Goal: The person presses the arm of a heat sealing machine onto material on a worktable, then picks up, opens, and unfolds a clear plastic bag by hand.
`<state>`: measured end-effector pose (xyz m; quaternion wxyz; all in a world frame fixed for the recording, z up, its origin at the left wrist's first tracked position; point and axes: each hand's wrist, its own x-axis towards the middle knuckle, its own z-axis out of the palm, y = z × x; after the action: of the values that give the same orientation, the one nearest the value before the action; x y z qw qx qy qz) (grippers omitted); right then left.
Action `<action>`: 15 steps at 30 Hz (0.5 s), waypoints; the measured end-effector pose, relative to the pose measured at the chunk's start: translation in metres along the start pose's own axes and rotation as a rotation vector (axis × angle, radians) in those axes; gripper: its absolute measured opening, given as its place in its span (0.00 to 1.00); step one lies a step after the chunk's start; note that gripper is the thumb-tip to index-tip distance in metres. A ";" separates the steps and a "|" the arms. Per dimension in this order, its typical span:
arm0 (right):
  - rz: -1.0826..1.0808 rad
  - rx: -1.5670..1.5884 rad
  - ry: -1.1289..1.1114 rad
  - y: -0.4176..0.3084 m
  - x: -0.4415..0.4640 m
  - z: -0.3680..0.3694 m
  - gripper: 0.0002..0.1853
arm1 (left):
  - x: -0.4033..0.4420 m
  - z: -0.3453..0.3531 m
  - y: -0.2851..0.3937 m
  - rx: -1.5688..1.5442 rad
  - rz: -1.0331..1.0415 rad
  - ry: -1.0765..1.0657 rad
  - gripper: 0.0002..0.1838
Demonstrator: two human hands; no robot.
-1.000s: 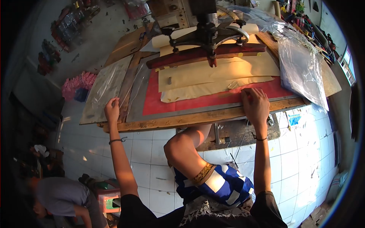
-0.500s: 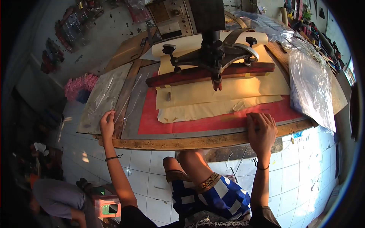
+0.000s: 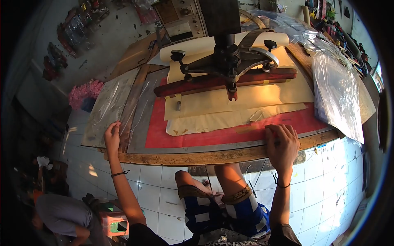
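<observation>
My left hand (image 3: 112,138) is at the near left of the worktable, its fingers pinched at a clear plastic sheet (image 3: 138,110) that shows mainly as shiny creases. My right hand (image 3: 283,144) is over the wooden front edge (image 3: 193,157), fingers bent and thumb drawn in; what they hold, if anything, is hidden. Between the hands lie a red sheet (image 3: 164,137) and, on top of it, wrinkled tan paper (image 3: 213,124). Above the paper hangs a long dark-red press bar (image 3: 197,87) on a black metal bracket (image 3: 230,61).
A machine box with dials (image 3: 180,24) stands behind the press. Clear plastic bags (image 3: 334,90) hang over the table's right side. A grey board (image 3: 95,127) forms the left side. Another person (image 3: 67,215) sits at lower left near a red and green stool (image 3: 116,223).
The view has shifted slightly. My knees have spread apart below the table edge. Both hands stay in nearly the same places, and the press bar still hangs over the paper.
</observation>
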<state>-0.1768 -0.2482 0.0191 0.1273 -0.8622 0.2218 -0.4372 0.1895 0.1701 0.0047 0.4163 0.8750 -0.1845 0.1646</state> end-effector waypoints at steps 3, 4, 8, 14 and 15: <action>0.009 0.007 -0.010 0.000 -0.001 -0.001 0.03 | 0.000 0.001 0.004 -0.004 -0.005 0.000 0.13; 0.007 0.007 -0.008 0.000 -0.001 -0.001 0.03 | 0.001 0.000 0.001 -0.003 0.002 -0.004 0.13; -0.001 0.010 -0.005 0.000 0.000 -0.001 0.03 | -0.001 0.001 0.002 0.003 -0.003 0.001 0.13; -0.012 0.003 -0.005 0.002 -0.002 0.001 0.03 | 0.000 0.000 -0.001 0.030 -0.005 -0.021 0.16; -0.017 0.003 0.000 0.003 -0.003 0.001 0.03 | 0.000 0.001 -0.002 0.030 -0.002 -0.023 0.15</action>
<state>-0.1782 -0.2491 0.0159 0.1250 -0.8639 0.2136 -0.4387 0.1905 0.1708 0.0027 0.4009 0.8832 -0.1860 0.1567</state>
